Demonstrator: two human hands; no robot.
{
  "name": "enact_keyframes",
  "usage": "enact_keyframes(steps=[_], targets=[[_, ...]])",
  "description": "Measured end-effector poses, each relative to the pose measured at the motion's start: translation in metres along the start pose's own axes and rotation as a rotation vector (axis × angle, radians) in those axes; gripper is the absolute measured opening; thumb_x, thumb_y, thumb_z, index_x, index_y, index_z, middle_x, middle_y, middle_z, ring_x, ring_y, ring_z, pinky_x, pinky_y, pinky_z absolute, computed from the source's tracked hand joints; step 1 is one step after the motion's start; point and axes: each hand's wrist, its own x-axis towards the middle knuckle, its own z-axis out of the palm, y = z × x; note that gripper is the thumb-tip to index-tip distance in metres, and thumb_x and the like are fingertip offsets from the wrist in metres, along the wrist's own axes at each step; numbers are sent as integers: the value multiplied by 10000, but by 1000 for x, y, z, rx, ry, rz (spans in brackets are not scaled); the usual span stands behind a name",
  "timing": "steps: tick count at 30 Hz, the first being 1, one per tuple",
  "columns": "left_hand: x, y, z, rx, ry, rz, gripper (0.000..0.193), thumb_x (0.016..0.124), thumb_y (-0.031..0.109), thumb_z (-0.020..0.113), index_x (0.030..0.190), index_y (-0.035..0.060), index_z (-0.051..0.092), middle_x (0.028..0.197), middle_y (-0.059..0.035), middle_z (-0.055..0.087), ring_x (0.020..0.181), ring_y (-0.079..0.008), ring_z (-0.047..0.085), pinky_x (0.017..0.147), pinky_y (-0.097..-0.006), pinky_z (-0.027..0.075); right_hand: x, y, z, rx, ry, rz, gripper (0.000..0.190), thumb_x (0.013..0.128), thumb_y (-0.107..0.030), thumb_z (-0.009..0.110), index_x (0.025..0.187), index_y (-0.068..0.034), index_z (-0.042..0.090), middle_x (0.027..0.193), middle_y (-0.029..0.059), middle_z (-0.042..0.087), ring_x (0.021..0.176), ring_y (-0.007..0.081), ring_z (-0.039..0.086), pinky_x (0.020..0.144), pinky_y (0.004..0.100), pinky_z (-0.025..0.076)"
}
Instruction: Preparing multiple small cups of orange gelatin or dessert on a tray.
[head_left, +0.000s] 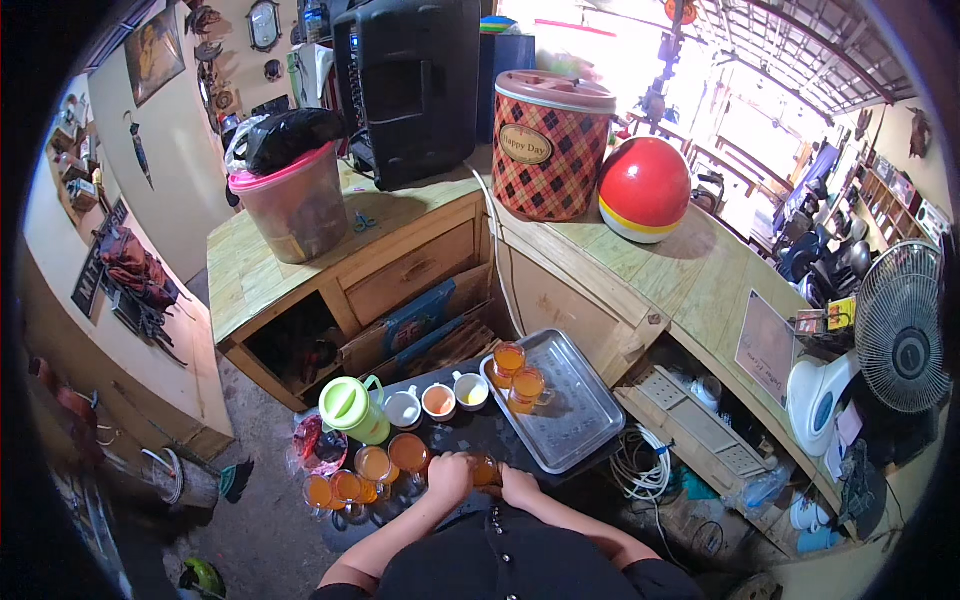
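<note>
Near the black table's front edge, my left hand (451, 475) and my right hand (519, 486) close in from both sides on a glass mug of orange-brown drink (484, 470). The fingers partly hide this mug. Left of it stand a darker filled mug (409, 452) and several mugs of orange drink (346, 486). Behind them is a row of white cups: one with white contents (403, 409), one with orange contents (439, 402) and one with yellow contents (471, 391). Two filled glass mugs (528, 385) stand on the left part of a metal tray (574, 401).
A green lidded pitcher (354, 410) and a red patterned plastic bag (320, 444) are at the table's left. Behind stand wooden counters (409, 225) with a plaid drink cooler (553, 150), a red ball-shaped container (645, 187) and a plastic bucket (292, 202). Coiled cable (643, 466) hangs right.
</note>
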Motion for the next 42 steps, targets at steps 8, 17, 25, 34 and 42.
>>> enact_keyframes(steps=[8, 17, 25, 34, 42], targets=[[-7, -3, 2, -8, 110, 14, 157, 745, 143, 575, 835, 145, 702, 834, -45, 661, 779, -250, 648, 662, -390, 525, -11, -14, -15, -7, -5, 4, 418, 814, -282, 626, 1134, -64, 467, 1000, 187, 647, 957, 361, 620, 839, 512, 446], [-4, 4, -3, 6, -106, -65, 147, 780, 192, 602, 874, 136, 699, 812, -74, 649, 799, -283, 639, 660, -405, 515, 0, 1, 0, 17, -1, 5, 610, 790, -538, 622, 1153, -74, 465, 994, 200, 648, 969, 374, 606, 816, 495, 449], [-1, 0, -4, -179, 67, 42, 152, 781, 191, 597, 876, 136, 703, 812, -75, 639, 809, -281, 641, 678, -401, 517, -16, -21, -21, -27, 10, 19, 339, 860, -233, 542, 1136, -48, 476, 1000, 204, 645, 961, 365, 618, 829, 515, 447], [-3, 6, -16, -149, 206, 123, 179, 762, 171, 612, 910, 116, 696, 791, -62, 635, 811, -271, 639, 681, -391, 514, -7, -8, -8, 18, 6, 16, 410, 846, -317, 585, 1140, -55, 467, 1013, 207, 640, 986, 373, 605, 836, 516, 445], [-8, 5, -13, -179, 142, 43, 163, 765, 196, 623, 873, 102, 701, 822, -70, 654, 803, -280, 639, 683, -397, 506, -13, -16, -17, 24, 13, 14, 493, 814, -399, 628, 1132, -62, 462, 1014, 194, 640, 990, 364, 605, 836, 530, 436]])
